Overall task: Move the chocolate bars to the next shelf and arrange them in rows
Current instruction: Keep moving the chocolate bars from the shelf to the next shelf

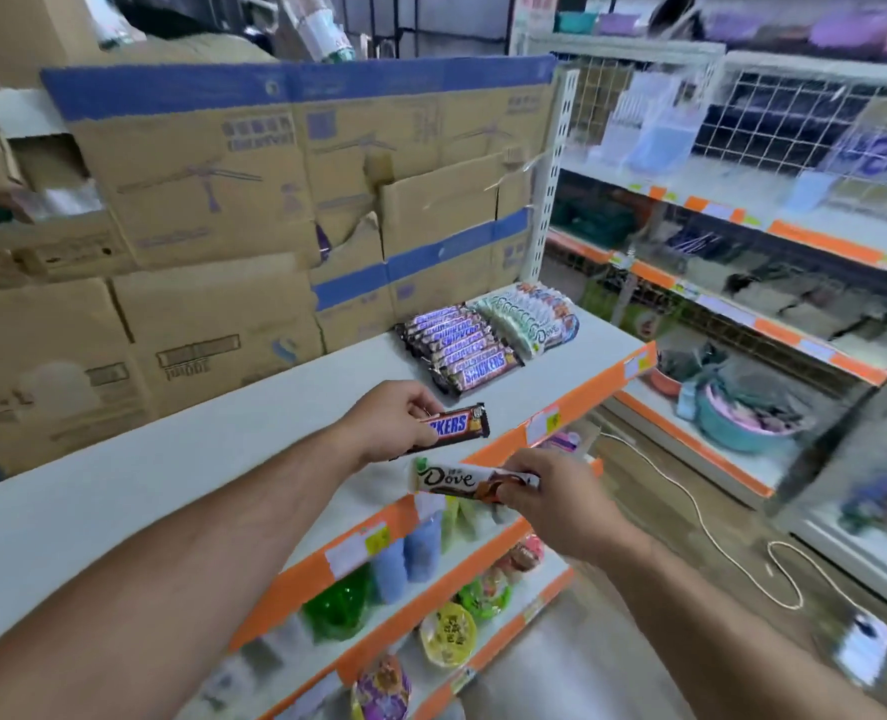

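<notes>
Far left: stacked cardboard boxes (197,200) behind the top shelf (171,459), a white board w/ an orange front strip.

Left hand (394,423) is over that shelf, fingers curled round a Snickers bar (457,426), gripping its left part; right end sticks out free. Just below it, a Dove bar (451,480) hangs past the shelf's front edge, over the lower shelves, not over the board.

Behind, toward the back-right corner of the shelf, two rows are already laid: Snickers row (462,350) and, touching it on the right, Dove row (529,314). Both look tidy, bars overlapping.

Right hand (555,504) pinches the Dove bar by its right end only, thumb and fingertips; rest of the bar is unsupported.

Further right: floor w/ a pale cord (716,537), then another shelving unit, too blurred to read.

Risks, as I judge them:
- End-only pinch on a slick wrapper: the Dove bar could slip and drop among the goods on the lower shelves, since nothing's under it.
- Setting both bars down at once, hands close together: a knuckle could nudge the Snickers row's front bar out of line.
- Overlapped rows may fan or slide if a new bar is pushed in hard.
</notes>
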